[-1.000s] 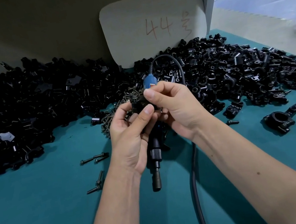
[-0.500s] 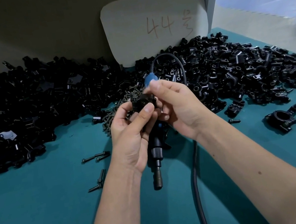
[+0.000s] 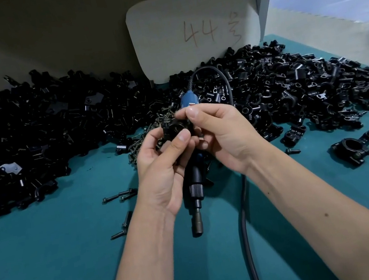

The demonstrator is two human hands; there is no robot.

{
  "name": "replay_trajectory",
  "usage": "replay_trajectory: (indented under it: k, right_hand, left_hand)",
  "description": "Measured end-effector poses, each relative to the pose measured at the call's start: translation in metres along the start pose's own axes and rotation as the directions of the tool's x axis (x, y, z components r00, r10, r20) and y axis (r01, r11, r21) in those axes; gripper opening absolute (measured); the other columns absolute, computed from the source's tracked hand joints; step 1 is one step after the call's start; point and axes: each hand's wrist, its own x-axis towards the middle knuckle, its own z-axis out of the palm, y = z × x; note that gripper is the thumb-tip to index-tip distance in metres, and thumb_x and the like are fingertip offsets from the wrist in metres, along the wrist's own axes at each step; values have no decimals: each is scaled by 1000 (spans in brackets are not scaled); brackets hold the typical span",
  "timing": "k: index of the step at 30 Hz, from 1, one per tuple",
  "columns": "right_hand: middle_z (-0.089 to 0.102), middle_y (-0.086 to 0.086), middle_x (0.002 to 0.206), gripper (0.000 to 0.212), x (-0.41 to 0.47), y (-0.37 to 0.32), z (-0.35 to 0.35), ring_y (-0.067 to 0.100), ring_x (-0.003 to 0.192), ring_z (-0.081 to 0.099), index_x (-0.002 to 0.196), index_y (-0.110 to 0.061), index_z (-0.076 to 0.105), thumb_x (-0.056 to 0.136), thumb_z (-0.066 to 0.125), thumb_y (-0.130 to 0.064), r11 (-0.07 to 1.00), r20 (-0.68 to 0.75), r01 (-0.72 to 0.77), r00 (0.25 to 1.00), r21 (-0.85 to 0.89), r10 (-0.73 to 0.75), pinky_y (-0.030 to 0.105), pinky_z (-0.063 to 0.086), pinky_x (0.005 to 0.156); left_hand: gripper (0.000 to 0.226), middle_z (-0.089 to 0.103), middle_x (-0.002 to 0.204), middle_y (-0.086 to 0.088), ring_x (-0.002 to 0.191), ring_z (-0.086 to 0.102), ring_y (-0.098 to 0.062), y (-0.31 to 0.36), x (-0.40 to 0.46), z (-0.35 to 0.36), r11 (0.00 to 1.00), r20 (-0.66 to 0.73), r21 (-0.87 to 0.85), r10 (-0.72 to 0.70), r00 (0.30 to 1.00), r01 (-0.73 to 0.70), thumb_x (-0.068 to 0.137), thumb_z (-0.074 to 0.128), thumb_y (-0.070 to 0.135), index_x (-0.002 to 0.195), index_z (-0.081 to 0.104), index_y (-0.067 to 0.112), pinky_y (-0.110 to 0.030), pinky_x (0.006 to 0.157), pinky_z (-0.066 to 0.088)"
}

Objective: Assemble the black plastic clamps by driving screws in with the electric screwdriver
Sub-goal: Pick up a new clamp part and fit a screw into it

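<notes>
Leaning grey card (image 3: 192, 27), "44" handwritten

Both hands hide most of the clamp (image 3: 176, 127) and the screwdriver's (image 3: 194, 186) body (screw unseen).

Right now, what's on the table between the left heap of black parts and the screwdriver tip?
In the head view, loose screws lie on the teal mat between that heap and the screwdriver tip.
</notes>
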Motion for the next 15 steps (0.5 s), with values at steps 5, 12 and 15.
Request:
replay_trajectory:
  k: [5,12,15]
  right_hand:
    - [59,-7,63,28,3,4,4,2,50,50,66,-21,62,86,81,-27,994,-99,37,994,-103,-47,15,36,42]
    - [71,-2,75,14,2,0,-1,8,56,58,86,-18,81,95,71,-13,997,-12,-14,1000,-70,13,16,47,51]
    - [66,-6,67,15,4,3,1,7,52,55,74,-19,70,84,81,-20,996,-78,-1,997,-87,-6,18,42,46]
  left_hand:
    - [52,72,89,-8,72,74,-13,-2,0,2,1000,-17,21,-6,1000,7,68,82,6,114,59,10,-24,71,61]
    - [43,76,83,-6,71,74,-12,0,-1,0,1000,-19,-28,3,1000,-3,72,79,5,110,58,7,-20,69,60]
    - [43,77,86,-6,72,74,-13,-3,-1,2,1000,-12,-1,-2,1000,2,73,79,6,110,58,7,-21,71,60]
